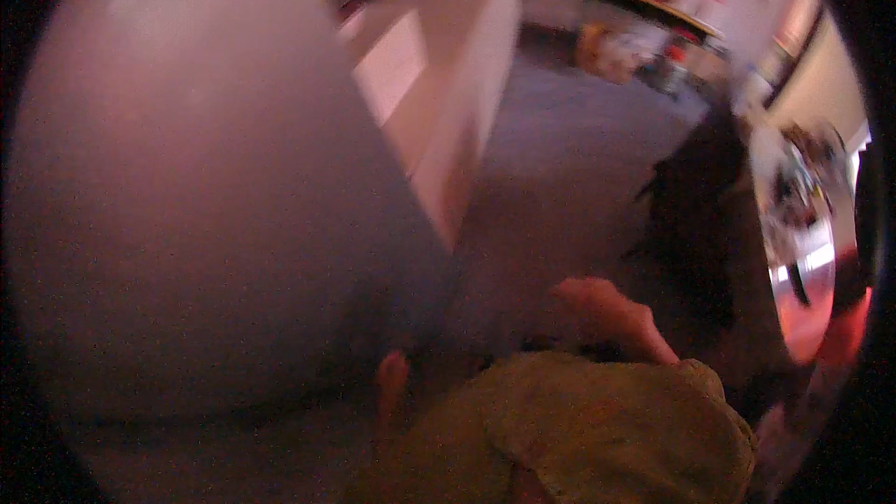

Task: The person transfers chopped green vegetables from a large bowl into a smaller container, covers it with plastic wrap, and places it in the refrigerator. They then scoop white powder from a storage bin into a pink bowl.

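Observation:
The frame is dim and blurred by motion. My right hand reaches forward from the olive sleeve of my shirt, over a dark floor area. Nothing shows clearly in it, and its fingers are too blurred to tell apart. My left hand hangs low beside my body, only a small part of it visible. Closest to it is a large smooth grey panel or wall, which fills the left side of the view; whether they touch cannot be seen.
Past the grey surface's slanted edge is a pale partition or wall edge. The bluish-grey floor runs to a shelf with blurred items above and below. A dark, unclear shape stands at the right, beside a bright cluttered area.

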`<state>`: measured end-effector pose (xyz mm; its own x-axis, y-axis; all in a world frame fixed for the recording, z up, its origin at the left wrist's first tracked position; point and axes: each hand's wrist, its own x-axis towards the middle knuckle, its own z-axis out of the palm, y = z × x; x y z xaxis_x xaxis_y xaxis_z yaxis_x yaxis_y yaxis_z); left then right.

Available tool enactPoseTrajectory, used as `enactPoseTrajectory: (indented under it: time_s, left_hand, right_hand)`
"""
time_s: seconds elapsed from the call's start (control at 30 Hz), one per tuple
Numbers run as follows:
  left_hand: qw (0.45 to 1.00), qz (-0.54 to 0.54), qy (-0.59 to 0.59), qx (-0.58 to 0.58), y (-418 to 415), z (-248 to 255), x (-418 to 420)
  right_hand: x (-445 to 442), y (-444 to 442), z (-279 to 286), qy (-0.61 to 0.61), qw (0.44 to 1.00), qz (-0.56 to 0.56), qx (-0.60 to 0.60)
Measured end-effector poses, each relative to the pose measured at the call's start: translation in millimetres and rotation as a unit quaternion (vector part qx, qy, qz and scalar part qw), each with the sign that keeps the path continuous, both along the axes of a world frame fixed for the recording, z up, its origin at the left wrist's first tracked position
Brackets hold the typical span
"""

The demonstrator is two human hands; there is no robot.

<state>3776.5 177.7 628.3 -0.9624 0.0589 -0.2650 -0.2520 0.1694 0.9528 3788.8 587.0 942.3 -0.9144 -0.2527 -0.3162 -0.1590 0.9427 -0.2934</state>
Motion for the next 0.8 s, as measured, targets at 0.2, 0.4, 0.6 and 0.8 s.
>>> enactPoseTrajectory:
  time_s: [0.2, 0.4, 0.6, 0.8]
  left_hand:
    - [0.957, -0.195, -0.1, -0.191, 71, 29, -59]
    - [0.924, -0.287, -0.098, -0.234, 157, 34, -147]
    - [0.895, -0.296, -0.076, -0.325, 227, 68, -240]
    - [0.871, -0.295, -0.121, -0.374, 331, 53, -233]
  right_hand:
    - [25, 56, 34, -0.145, 0.98, -0.136, -0.023]
    - [-6, 145, 32, -0.047, 0.988, -0.131, -0.063]
    - [-91, 220, 51, -0.01, 0.994, -0.102, -0.044]
    - [-133, 347, 42, 0.118, 0.987, -0.074, -0.081]
